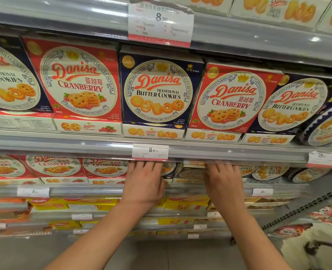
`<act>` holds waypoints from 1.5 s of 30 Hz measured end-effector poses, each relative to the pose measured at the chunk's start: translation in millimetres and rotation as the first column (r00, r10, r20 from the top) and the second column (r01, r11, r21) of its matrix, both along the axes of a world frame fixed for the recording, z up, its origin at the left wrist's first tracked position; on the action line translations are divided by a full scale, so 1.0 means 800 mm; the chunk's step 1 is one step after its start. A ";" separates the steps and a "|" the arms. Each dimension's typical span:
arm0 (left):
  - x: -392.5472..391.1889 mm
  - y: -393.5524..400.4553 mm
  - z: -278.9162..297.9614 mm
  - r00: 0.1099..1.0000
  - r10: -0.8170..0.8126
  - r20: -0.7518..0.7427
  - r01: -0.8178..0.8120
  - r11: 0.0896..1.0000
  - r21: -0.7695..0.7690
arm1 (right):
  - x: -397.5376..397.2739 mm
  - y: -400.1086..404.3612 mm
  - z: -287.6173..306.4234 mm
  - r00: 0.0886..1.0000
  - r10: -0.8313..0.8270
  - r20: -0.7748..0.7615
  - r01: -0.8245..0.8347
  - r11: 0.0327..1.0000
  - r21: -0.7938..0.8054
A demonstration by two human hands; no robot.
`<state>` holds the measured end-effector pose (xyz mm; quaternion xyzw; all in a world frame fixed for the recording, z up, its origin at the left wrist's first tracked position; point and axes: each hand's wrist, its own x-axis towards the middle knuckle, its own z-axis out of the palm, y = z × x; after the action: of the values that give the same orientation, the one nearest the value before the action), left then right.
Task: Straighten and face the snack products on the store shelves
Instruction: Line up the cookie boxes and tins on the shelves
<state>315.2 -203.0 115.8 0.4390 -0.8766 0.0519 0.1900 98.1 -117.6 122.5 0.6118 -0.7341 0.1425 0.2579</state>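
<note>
Store aisle, grey metal shelving with clear price rails; a price tag (150, 152) reading 8.90 is sitting on the rail of the middle shelf (63, 142). On that shelf, Danisa boxes are standing face-out in a row, red cranberry boxes (77, 82) alternating with a blue butter box (158, 90), each resting on a flat-lying box; a round tin (324, 125) is leaning tilted at the right end. Both hands are reaching under the rail into the shelf below. The left hand (144, 184) is lying with fingers extended forward, tips hidden behind the rail; its grip cannot be told. The right hand (224, 183) is reaching likewise, its grip also hidden. Between the hands, a lower box (190, 173) is lying blurred. Yellow packs (186, 203) are filling lower shelves. Pale floor (161, 254) is showing beneath the forearms.
</note>
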 end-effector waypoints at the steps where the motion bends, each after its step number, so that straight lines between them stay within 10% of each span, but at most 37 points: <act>1: 0.000 0.000 -0.001 1.000 0.000 -0.003 0.000 1.000 -0.001 | 0.000 -0.003 0.000 1.000 -0.012 -0.010 0.012 1.000 -0.001; 8: -0.001 0.005 -0.003 1.000 -0.001 -0.024 0.001 1.000 0.022 | -0.015 -0.034 0.000 0.983 0.023 -0.182 -0.059 0.979 -0.196; 18: 0.000 0.008 -0.002 1.000 0.010 -0.014 -0.010 1.000 0.009 | -0.002 -0.048 0.016 0.971 -0.216 -0.104 0.237 0.934 0.268; 45: -0.004 0.007 0.003 0.999 0.031 0.029 -0.032 0.999 0.019 | 0.005 -0.035 0.011 0.979 -0.184 -0.084 0.198 0.957 0.213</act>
<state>311.7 -197.1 118.6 0.4539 -0.8726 0.0527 0.1724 102.5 -145.7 131.0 0.5672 -0.7923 0.0151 0.2242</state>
